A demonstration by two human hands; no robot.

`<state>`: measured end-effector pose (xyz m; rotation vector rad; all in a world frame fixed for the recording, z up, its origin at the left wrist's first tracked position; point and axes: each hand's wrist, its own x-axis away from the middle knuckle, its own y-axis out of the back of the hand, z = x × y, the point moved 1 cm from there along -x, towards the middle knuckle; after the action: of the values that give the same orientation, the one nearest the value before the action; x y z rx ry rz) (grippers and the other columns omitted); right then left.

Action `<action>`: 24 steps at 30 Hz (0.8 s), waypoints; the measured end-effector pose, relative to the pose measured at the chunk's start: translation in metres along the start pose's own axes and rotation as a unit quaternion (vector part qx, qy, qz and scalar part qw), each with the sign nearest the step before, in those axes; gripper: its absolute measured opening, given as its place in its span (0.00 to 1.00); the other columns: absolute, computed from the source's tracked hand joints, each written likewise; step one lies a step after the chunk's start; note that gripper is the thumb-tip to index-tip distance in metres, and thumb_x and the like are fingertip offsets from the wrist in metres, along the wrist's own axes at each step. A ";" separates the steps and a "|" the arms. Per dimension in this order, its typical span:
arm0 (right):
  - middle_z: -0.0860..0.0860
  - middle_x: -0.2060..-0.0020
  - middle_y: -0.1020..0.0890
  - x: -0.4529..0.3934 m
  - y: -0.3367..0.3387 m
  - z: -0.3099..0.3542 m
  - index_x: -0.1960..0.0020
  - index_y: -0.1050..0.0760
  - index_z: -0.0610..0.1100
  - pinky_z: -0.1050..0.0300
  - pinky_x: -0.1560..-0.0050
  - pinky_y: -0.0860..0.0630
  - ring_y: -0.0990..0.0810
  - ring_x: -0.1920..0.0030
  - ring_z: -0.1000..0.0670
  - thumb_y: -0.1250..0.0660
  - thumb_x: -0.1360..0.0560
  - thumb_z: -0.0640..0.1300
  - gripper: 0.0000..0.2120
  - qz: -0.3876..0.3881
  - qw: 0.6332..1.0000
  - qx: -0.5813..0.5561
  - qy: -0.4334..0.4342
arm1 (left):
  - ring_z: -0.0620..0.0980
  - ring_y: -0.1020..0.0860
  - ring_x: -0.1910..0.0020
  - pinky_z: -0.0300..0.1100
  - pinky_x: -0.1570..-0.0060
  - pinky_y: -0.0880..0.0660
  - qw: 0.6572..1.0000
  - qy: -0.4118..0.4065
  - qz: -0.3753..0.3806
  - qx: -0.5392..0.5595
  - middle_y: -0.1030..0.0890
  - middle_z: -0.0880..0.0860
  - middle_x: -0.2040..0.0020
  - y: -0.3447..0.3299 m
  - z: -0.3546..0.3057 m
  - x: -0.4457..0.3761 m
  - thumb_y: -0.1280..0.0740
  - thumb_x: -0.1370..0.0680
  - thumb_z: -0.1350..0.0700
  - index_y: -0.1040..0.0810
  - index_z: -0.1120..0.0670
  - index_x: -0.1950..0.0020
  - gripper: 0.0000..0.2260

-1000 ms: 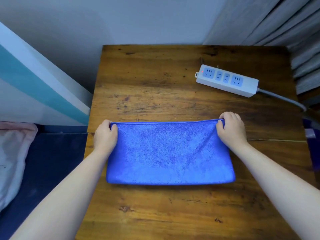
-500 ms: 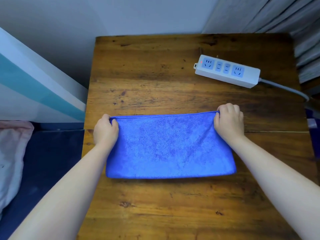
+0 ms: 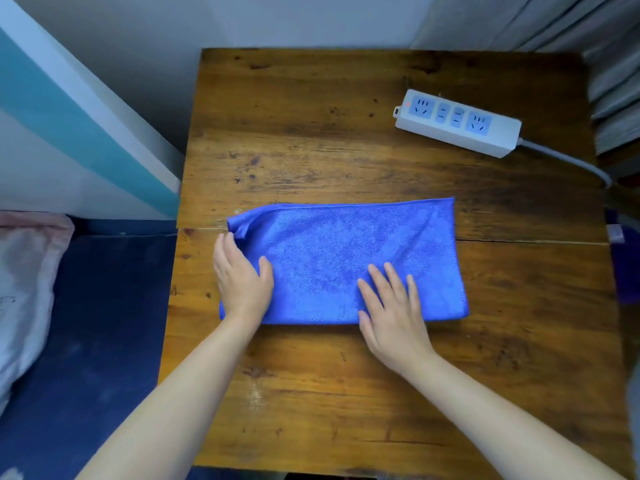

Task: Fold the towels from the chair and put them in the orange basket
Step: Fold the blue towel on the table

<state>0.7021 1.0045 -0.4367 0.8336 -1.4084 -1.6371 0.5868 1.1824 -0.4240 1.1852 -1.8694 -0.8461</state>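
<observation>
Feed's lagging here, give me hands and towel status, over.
Left hand and right hand flat, open on blue towel. Towel folded on table, far-left corner rumpled. Power strip clear of it.

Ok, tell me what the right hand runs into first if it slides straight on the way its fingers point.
Only more blue towel under the right hand, then its far hem and bare wooden table. The power strip seems to lie right of that line.

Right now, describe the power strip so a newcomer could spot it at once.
Find the wooden table. At its far right lies the white power strip, grey cable trailing off the edge. Unlike the soft blue towel nearer the person, it is hard, boxy, with pale blue sockets.
</observation>
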 end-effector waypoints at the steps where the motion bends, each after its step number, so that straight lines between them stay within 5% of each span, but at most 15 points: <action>1: 0.42 0.42 0.20 0.002 -0.002 0.001 0.43 0.26 0.43 0.42 0.39 0.43 0.35 0.37 0.43 0.45 0.32 0.49 0.22 0.016 1.000 0.006 -0.007 | 0.59 0.44 0.26 0.44 0.28 0.49 1.000 0.013 -0.005 0.009 0.42 0.63 0.26 0.005 0.002 -0.004 0.38 0.23 0.62 0.44 0.66 0.27 0.27; 6: 0.42 0.40 0.20 0.001 -0.005 0.002 0.43 0.21 0.41 0.43 0.39 0.43 0.36 0.36 0.44 0.46 0.31 0.51 0.24 0.066 0.997 0.021 -0.035 | 0.59 0.40 0.28 0.47 0.29 0.44 1.000 0.020 -0.006 -0.002 0.38 0.62 0.28 0.025 0.006 -0.018 0.39 0.23 0.62 0.41 0.66 0.28 0.24; 8: 0.41 0.39 0.21 0.001 -0.004 0.003 0.42 0.22 0.41 0.43 0.38 0.44 0.37 0.35 0.44 0.46 0.30 0.51 0.25 0.074 0.996 0.024 -0.037 | 0.64 0.35 0.31 0.52 0.31 0.38 0.997 -0.057 0.020 -0.040 0.32 0.66 0.32 0.023 0.010 -0.006 0.41 0.24 0.62 0.34 0.68 0.32 0.21; 11: 0.40 0.38 0.23 0.004 -0.007 0.005 0.40 0.23 0.42 0.43 0.36 0.46 0.37 0.35 0.43 0.47 0.30 0.51 0.25 0.088 0.995 0.035 -0.032 | 0.68 0.24 0.41 0.62 0.46 0.27 0.965 -0.195 0.102 -0.146 0.22 0.67 0.41 0.001 0.019 0.026 0.44 0.29 0.55 0.24 0.68 0.42 0.23; 14: 0.41 0.37 0.24 0.008 -0.012 0.003 0.36 0.31 0.44 0.46 0.33 0.54 0.38 0.34 0.43 0.47 0.30 0.53 0.25 0.094 0.994 0.046 -0.031 | 0.63 0.21 0.43 0.56 0.45 0.25 0.923 -0.243 0.151 -0.256 0.20 0.61 0.41 -0.013 0.022 0.044 0.45 0.29 0.49 0.21 0.63 0.43 0.25; 18: 0.43 0.37 0.23 0.006 -0.014 -0.001 0.36 0.35 0.47 0.45 0.34 0.55 0.38 0.34 0.44 0.48 0.29 0.54 0.24 0.094 0.994 0.043 -0.045 | 0.60 0.21 0.41 0.58 0.44 0.26 0.904 -0.225 0.173 -0.318 0.20 0.58 0.39 -0.018 0.028 0.043 0.47 0.30 0.44 0.21 0.60 0.40 0.28; 24: 0.46 0.37 0.22 0.010 -0.007 -0.026 0.35 0.35 0.47 0.47 0.33 0.54 0.37 0.35 0.46 0.49 0.28 0.53 0.24 0.110 0.990 0.073 -0.060 | 0.60 0.28 0.33 0.61 0.38 0.32 0.922 -0.175 0.188 -0.290 0.27 0.59 0.32 -0.013 0.038 0.043 0.51 0.29 0.42 0.28 0.61 0.33 0.33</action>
<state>0.7195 0.9842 -0.4478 0.6434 -1.6571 -1.4493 0.5476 1.1434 -0.4434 0.3071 -1.8362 -1.3240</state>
